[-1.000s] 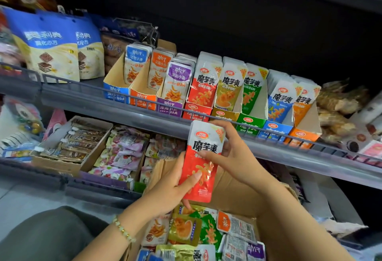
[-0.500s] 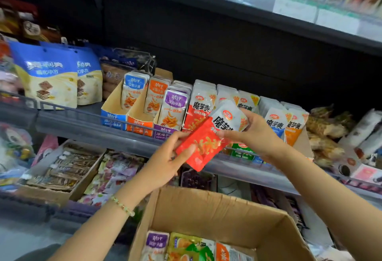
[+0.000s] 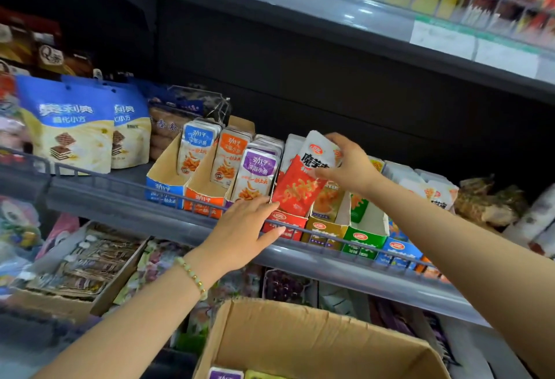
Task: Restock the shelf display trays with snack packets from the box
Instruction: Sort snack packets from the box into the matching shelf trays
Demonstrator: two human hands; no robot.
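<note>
Below our pinching right grip [image 3: 351,165] the red konjac packet [image 3: 297,188] has reached its tray [image 3: 285,224]; our left grip [image 3: 243,231] has let go, open-fingered.

At centre frame your snack packet [image 3: 303,180] is red, white-topped, black-lettered; left to right you see a blue tray [image 3: 163,194], orange tray [image 3: 201,201], red tray [image 3: 285,224], yellow tray [image 3: 324,230], green tray [image 3: 365,237].

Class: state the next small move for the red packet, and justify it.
Probably the right hand slides the red packet down into the red tray: its lower end sits in the tray's mouth, tilted, while the left hand rests against the tray's front.
</note>
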